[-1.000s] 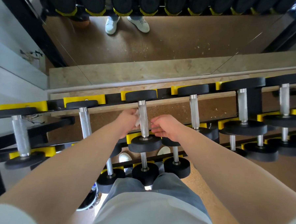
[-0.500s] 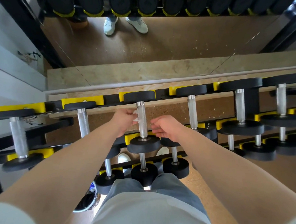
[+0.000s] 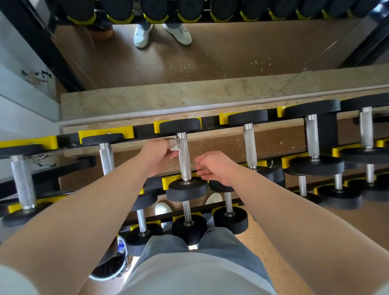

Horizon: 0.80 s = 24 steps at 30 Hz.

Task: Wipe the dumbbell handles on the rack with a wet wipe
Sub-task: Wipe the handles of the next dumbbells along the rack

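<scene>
Pinching the wipe (image 3: 173,145) between thumb and fingers, our left hand (image 3: 159,155) presses it against the left side of the handle (image 3: 184,155) we are on, up by that handle's far end. Our right hand (image 3: 212,168) hovers just right of the handle, fingers loosely spread and holding nothing; we cannot tell whether it touches the steel.

Nearer us than the handle, the lower tiers of the rack (image 3: 142,130) hold smaller dumbbells (image 3: 188,229). Level with the handle, two more grips sit to its left and several to its right. No sheen or moisture shows which have been wiped, so we judge the job partway at best, with one handle under the wipe and the rest uncertain.

Beyond the handle, a mirror (image 3: 216,65) repeats the rack. We can read no brand or number on any weight. A tub (image 3: 115,262) below and left of the handle bears a blue label too blurred to read.
</scene>
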Each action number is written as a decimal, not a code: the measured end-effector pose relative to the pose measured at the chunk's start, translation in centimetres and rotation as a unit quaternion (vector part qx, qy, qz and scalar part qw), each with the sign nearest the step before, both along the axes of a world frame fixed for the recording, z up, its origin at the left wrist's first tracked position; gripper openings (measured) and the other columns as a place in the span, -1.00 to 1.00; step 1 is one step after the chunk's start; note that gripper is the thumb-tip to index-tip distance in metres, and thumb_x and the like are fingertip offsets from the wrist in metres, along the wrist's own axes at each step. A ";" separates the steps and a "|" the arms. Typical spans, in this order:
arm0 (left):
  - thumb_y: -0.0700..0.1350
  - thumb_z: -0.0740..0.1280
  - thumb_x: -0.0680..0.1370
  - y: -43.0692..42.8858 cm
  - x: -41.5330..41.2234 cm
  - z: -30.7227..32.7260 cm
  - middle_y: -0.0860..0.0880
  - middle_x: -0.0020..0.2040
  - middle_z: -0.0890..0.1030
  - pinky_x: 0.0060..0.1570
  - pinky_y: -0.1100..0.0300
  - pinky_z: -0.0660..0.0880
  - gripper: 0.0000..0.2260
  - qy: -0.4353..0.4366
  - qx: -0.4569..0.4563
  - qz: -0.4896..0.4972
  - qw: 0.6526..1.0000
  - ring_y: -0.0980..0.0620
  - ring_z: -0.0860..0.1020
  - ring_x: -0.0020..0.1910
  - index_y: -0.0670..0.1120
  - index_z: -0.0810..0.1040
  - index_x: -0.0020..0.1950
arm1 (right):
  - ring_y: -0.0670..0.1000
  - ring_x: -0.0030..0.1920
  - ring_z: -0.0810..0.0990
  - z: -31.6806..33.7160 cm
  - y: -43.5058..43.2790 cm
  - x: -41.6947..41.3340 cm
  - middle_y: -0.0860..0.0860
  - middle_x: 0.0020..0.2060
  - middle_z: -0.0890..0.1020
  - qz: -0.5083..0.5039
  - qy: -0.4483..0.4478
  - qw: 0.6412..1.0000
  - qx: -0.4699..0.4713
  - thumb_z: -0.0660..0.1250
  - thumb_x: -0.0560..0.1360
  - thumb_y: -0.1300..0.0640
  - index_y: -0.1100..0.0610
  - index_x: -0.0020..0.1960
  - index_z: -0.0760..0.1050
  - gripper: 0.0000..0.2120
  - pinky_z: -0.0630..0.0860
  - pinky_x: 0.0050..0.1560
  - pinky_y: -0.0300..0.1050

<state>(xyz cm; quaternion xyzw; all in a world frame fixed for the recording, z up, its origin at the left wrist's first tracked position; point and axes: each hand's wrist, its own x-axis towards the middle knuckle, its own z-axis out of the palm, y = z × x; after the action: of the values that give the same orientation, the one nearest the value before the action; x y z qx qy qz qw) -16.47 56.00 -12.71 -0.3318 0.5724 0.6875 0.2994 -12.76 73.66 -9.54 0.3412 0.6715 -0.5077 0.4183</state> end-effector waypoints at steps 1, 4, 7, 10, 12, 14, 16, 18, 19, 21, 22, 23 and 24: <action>-0.43 0.24 0.62 -0.2 0.7 -0.2 -0.15 0.01 0.63 0.15 0.11 0.59 -0.84 0.015 -0.029 -0.043 0.999 -0.05 0.62 0.03 -0.26 0.57 0.06 | 0.11 0.16 0.65 -0.1 0.0 0.1 0.16 0.18 0.64 0.002 0.002 1.000 -0.002 0.22 0.67 0.30 0.20 0.38 0.52 -0.70 0.62 0.17 -0.05; -0.32 0.39 0.56 -0.7 3.6 -2.5 -0.16 -0.05 0.72 0.07 0.06 0.63 -0.89 0.038 -0.156 -0.169 0.972 -0.03 0.66 -0.13 -0.21 0.68 0.03 | 0.09 0.15 0.65 -0.1 0.0 0.5 0.16 0.16 0.65 -0.002 0.006 1.000 -0.003 0.23 0.67 0.29 0.20 0.39 0.52 -0.69 0.62 0.12 -0.10; -0.27 0.41 0.53 -0.4 5.1 -3.4 -0.17 -0.18 0.72 -0.09 0.07 0.59 -0.87 0.022 -0.165 -0.136 0.977 -0.02 0.59 -0.22 -0.12 0.74 -0.10 | 0.07 0.13 0.67 0.0 -0.3 0.5 0.15 0.13 0.66 -0.018 0.000 1.000 0.006 0.28 0.66 0.25 0.20 0.38 0.52 -0.70 0.62 0.03 -0.15; -0.31 0.34 0.59 0.5 3.7 -3.0 -0.13 -0.12 0.71 -0.11 0.16 0.61 -0.85 0.019 -0.128 -0.057 0.990 -0.02 0.66 -0.16 -0.15 0.70 -0.01 | 0.07 0.11 0.67 0.1 -0.1 0.4 0.14 0.12 0.66 -0.007 0.001 1.000 0.005 0.29 0.65 0.24 0.20 0.38 0.52 -0.69 0.62 0.02 -0.13; -0.29 0.32 0.61 0.8 2.5 -2.6 -0.13 -0.06 0.70 -0.01 0.11 0.62 -0.85 0.030 -0.113 -0.006 0.993 -0.05 0.66 -0.09 -0.18 0.68 0.09 | 0.07 0.10 0.67 0.2 0.0 0.3 0.13 0.12 0.66 0.000 0.003 1.000 0.004 0.30 0.65 0.23 0.20 0.39 0.51 -0.69 0.62 0.05 -0.10; -0.26 0.36 0.61 1.0 1.6 -2.2 -0.11 -0.06 0.68 -0.01 0.14 0.62 -0.86 0.035 -0.091 0.050 0.994 -0.02 0.66 -0.10 -0.18 0.65 0.13 | 0.07 0.10 0.66 0.2 0.1 0.3 0.12 0.11 0.66 -0.001 0.004 1.000 0.003 0.30 0.65 0.21 0.19 0.40 0.51 -0.68 0.61 0.05 -0.08; -0.22 0.41 0.60 1.4 1.1 -1.9 -0.09 -0.04 0.67 -0.08 0.21 0.61 -0.87 0.037 -0.089 0.097 0.991 0.02 0.66 -0.08 -0.12 0.64 0.14 | 0.06 0.10 0.66 0.3 0.3 0.4 0.11 0.11 0.66 -0.004 0.008 1.000 0.001 0.30 0.66 0.20 0.18 0.40 0.51 -0.68 0.60 0.03 -0.09; -0.16 0.44 0.59 1.7 1.0 -2.1 -0.07 0.00 0.68 -0.02 0.15 0.64 -0.91 0.042 -0.135 0.090 0.986 0.00 0.67 -0.04 -0.03 0.65 0.08 | 0.06 0.11 0.66 0.4 0.6 0.7 0.11 0.11 0.66 -0.007 0.008 1.000 0.000 0.30 0.66 0.21 0.18 0.39 0.51 -0.69 0.60 0.00 -0.13; -0.13 0.44 0.58 1.5 1.3 -2.2 -0.05 -0.01 0.69 0.04 0.08 0.65 -0.93 0.048 -0.165 0.067 0.983 -0.02 0.68 -0.03 0.03 0.65 0.02 | 0.07 0.12 0.66 0.4 0.6 0.8 0.12 0.12 0.66 -0.010 0.006 1.000 0.000 0.30 0.66 0.21 0.19 0.39 0.51 -0.69 0.61 -0.01 -0.14; -0.13 0.42 0.57 1.1 2.7 -2.7 -0.01 -0.02 0.68 0.12 -0.02 0.64 -0.85 0.043 -0.240 -0.035 0.969 -0.06 0.67 0.00 0.13 0.61 -0.12 | 0.07 0.13 0.66 0.5 0.3 0.9 0.14 0.14 0.66 -0.020 0.001 1.000 0.004 0.31 0.65 0.21 0.20 0.39 0.51 -0.69 0.60 -0.04 -0.18; -0.15 0.39 0.57 1.1 3.8 -2.8 -0.01 0.00 0.69 0.13 -0.01 0.63 -0.83 0.033 -0.271 -0.098 0.957 -0.07 0.67 0.01 0.13 0.60 -0.14 | 0.07 0.15 0.66 0.5 0.2 0.9 0.15 0.14 0.66 -0.029 -0.003 1.000 0.008 0.31 0.65 0.22 0.21 0.38 0.52 -0.69 0.60 -0.07 -0.21; -0.16 0.37 0.58 1.1 5.1 -2.8 -0.01 0.02 0.68 0.11 0.04 0.63 -0.83 0.024 -0.290 -0.154 0.944 -0.07 0.66 0.01 0.11 0.62 -0.10 | 0.08 0.17 0.66 0.6 0.0 0.9 0.16 0.16 0.66 -0.037 -0.007 0.999 0.015 0.30 0.65 0.22 0.21 0.37 0.53 -0.70 0.60 -0.09 -0.23; -0.17 0.35 0.58 1.2 6.3 -2.7 -0.01 0.04 0.67 0.08 0.09 0.61 -0.84 0.018 -0.298 -0.194 0.935 -0.06 0.64 0.01 0.09 0.65 0.00 | 0.09 0.19 0.66 0.7 -0.1 0.9 0.17 0.17 0.66 -0.042 -0.009 0.999 0.020 0.30 0.66 0.23 0.22 0.36 0.54 -0.71 0.59 -0.09 -0.24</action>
<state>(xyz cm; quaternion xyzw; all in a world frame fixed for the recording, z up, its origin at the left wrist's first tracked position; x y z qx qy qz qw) -10.18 57.21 -15.46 -0.2756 0.8094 0.4201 0.3040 -11.83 73.59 -8.88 0.3819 0.6625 -0.5086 0.3955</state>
